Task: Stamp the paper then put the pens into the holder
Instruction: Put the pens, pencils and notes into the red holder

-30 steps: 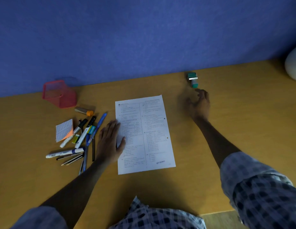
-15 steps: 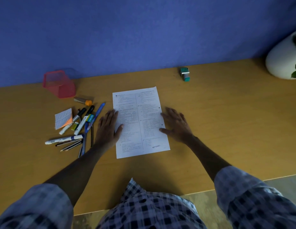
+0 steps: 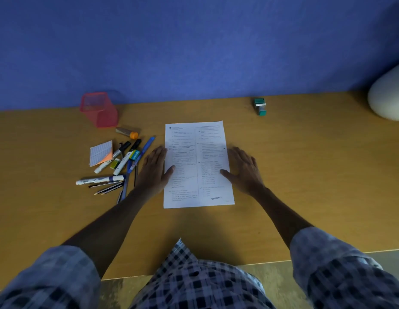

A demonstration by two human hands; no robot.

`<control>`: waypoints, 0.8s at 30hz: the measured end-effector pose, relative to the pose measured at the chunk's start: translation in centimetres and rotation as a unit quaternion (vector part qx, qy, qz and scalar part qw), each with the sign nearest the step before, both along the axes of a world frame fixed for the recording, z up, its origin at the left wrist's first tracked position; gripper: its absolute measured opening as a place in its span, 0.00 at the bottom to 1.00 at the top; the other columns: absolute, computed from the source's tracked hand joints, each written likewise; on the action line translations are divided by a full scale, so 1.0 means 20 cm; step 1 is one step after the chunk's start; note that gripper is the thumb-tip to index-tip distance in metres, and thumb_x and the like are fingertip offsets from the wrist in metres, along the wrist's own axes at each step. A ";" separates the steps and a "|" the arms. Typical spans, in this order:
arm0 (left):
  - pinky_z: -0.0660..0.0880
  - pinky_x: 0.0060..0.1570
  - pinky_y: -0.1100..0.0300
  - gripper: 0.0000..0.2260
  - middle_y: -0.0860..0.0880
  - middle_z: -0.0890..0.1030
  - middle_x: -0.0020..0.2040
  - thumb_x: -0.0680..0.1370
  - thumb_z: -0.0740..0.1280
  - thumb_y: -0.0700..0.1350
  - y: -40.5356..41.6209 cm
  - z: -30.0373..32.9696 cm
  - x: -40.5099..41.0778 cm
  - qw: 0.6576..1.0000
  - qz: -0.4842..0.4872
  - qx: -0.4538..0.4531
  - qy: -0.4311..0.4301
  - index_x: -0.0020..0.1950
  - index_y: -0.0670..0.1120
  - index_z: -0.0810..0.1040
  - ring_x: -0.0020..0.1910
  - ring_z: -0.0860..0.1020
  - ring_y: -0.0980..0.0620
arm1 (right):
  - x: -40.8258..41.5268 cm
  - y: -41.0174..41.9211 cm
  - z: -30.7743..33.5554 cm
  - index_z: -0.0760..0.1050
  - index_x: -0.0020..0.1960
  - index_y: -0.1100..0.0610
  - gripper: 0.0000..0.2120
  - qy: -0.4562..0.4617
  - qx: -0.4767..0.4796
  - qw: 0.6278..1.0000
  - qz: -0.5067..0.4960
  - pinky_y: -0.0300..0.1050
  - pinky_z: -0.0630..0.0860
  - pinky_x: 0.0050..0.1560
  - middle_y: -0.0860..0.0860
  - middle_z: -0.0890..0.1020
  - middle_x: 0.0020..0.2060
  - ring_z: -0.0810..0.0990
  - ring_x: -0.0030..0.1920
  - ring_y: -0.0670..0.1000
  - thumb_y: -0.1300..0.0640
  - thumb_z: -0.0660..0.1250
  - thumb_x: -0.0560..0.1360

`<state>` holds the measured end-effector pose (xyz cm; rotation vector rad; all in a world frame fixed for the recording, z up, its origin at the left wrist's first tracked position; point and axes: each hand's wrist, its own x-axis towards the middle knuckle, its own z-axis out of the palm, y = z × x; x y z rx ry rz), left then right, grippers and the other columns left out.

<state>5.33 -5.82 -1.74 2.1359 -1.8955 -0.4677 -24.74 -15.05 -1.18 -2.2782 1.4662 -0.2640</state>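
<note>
A printed white paper (image 3: 197,152) lies flat in the middle of the wooden desk (image 3: 305,175), with a "CANCELED" stamp mark near its lower right corner. My left hand (image 3: 155,170) rests flat on the paper's left edge, fingers apart. Flat on its right edge is my right hand (image 3: 244,169), holding nothing. The green stamp (image 3: 260,106) stands alone at the back of the desk, right of the paper. A pile of pens and markers (image 3: 118,168) lies left of my left hand. The pink mesh holder (image 3: 100,109) stands by the wall behind the pens.
A small note pad (image 3: 100,152) and an orange-capped tube (image 3: 127,132) lie among the pens. A white round pot (image 3: 387,97) stands at the far right by the blue wall. The desk's front edge runs just in front of my body.
My right hand has left the stamp at the back of the desk and come down flat on the paper's right edge. My left hand has stayed on the left edge.
</note>
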 end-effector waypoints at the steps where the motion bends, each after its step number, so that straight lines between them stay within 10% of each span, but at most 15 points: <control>1: 0.52 0.76 0.48 0.33 0.44 0.56 0.79 0.79 0.50 0.62 0.01 0.02 0.01 1.000 0.001 -0.011 -0.009 0.78 0.44 0.55 0.78 0.53 0.46 | 0.03 0.01 0.01 0.60 0.75 0.51 0.35 0.003 -0.017 1.000 -0.002 0.61 0.56 0.74 0.51 0.63 0.75 0.61 0.75 0.55 0.38 0.64 0.73; 14: 0.73 0.56 0.46 0.25 0.42 0.74 0.65 0.77 0.58 0.54 0.12 0.16 0.46 0.991 0.052 -0.092 -0.082 0.69 0.42 0.69 0.63 0.74 0.40 | 0.64 0.15 0.12 0.71 0.68 0.53 0.22 -0.102 -0.043 0.993 0.039 0.52 0.74 0.61 0.51 0.79 0.62 0.78 0.60 0.52 0.48 0.66 0.76; 24: 0.64 0.58 0.50 0.13 0.47 0.80 0.55 0.77 0.64 0.45 0.02 0.12 0.62 0.984 0.079 -0.095 -0.125 0.61 0.47 0.78 0.61 0.74 0.44 | 1.07 0.11 0.16 0.71 0.68 0.53 0.22 -0.135 0.061 0.989 0.005 0.50 0.78 0.52 0.50 0.81 0.54 0.80 0.53 0.52 0.49 0.65 0.76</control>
